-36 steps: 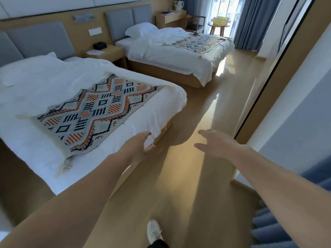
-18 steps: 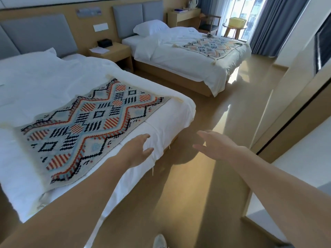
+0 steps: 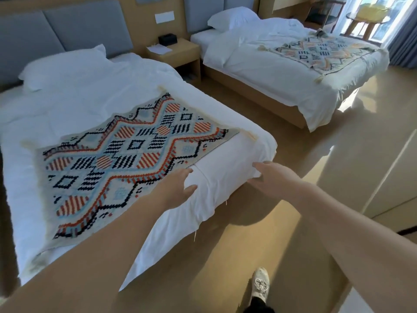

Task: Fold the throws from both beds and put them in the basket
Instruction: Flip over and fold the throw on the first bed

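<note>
A patterned throw (image 3: 126,154) in orange, blue and black lies flat across the foot of the near bed (image 3: 67,105). My left hand (image 3: 176,188) hovers open at the throw's near edge, over the white duvet. My right hand (image 3: 270,177) reaches open toward the bed's foot corner, fingers straight, holding nothing. A second patterned throw (image 3: 322,50) lies spread on the far bed (image 3: 270,64). A yellow basket (image 3: 372,11) sits on a small round table by the window.
A wooden nightstand (image 3: 176,53) with a black box and paper stands between the beds. Wooden floor (image 3: 293,177) runs between the beds and a pale wall or cabinet at right. Blue curtains (image 3: 404,48) hang at the far right. My shoe (image 3: 260,283) is on the floor.
I have stepped closer to the near bed. Both hands have moved forward, now over the bed's foot edge beside the throw.
</note>
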A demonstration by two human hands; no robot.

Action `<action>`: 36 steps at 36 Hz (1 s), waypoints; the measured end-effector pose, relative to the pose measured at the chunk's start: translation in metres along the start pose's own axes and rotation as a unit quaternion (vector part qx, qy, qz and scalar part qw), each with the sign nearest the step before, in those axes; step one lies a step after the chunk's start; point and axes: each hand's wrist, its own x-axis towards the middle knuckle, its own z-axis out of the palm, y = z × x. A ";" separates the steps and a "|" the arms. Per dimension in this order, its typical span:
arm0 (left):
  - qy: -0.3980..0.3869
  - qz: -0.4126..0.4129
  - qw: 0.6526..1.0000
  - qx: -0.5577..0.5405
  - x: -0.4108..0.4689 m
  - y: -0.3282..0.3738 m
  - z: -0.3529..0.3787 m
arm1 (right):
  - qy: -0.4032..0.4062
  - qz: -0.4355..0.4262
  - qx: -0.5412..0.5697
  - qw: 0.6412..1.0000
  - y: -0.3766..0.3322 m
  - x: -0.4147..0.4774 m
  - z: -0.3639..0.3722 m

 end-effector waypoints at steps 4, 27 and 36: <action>0.007 -0.042 0.999 -0.005 0.038 0.027 0.003 | -0.016 -0.041 0.004 0.999 0.033 0.048 -0.025; 0.059 -0.203 0.975 -0.074 0.173 0.038 -0.027 | -0.042 -0.209 -0.054 0.976 0.058 0.248 -0.096; 0.071 -0.206 0.971 -0.095 0.277 -0.022 -0.068 | -0.072 -0.173 -0.067 0.980 0.017 0.359 -0.119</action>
